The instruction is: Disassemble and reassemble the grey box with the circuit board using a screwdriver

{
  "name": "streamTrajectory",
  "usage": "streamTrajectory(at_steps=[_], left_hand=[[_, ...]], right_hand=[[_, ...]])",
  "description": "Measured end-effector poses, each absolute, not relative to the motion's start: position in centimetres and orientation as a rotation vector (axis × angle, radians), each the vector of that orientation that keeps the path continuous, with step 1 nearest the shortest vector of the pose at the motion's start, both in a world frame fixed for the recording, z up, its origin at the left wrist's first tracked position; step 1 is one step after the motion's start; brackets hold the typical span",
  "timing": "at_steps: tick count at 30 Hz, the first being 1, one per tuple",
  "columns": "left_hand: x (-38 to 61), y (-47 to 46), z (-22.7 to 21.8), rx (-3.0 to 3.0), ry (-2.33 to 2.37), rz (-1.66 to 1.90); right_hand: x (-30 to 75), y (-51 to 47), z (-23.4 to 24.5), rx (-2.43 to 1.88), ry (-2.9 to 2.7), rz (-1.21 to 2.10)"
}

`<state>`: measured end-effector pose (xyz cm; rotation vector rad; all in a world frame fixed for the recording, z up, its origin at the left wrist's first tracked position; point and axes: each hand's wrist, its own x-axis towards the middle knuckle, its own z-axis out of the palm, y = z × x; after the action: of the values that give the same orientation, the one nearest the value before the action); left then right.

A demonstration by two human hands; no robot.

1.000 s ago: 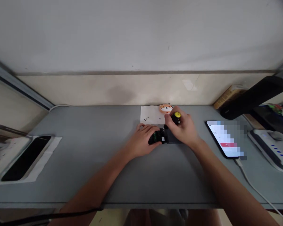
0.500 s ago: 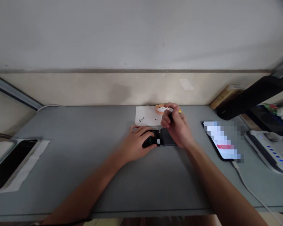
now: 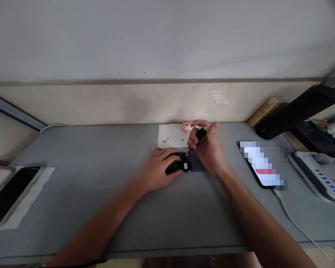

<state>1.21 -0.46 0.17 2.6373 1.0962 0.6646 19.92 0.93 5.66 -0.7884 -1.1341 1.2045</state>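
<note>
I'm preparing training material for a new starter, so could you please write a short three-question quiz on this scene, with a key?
1. Which tool does the right hand hold?
2. True or false: the left hand is resting on the lit smartphone.
3. Fill in the blank: the small dark screw-like pieces lie on white ____.

Key:
1. A screwdriver with a black and yellow handle.
2. False; it is holding the black device with exposed circuitry.
3. Paper.
</note>
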Motion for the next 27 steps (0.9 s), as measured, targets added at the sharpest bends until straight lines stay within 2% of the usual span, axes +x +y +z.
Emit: streamTrajectory(at_steps=[21,27], left_hand=[[0.5,-0.01,0.39,2.664,1.032,0.6],[0.73,-0.11,0.46,2.635,1.078,0.566]], right_hand=[[20.02,0.88,5.67,-0.822,-0.983,1.224],[20.12,1.12,5.71,-0.827,-1.092,1.219]])
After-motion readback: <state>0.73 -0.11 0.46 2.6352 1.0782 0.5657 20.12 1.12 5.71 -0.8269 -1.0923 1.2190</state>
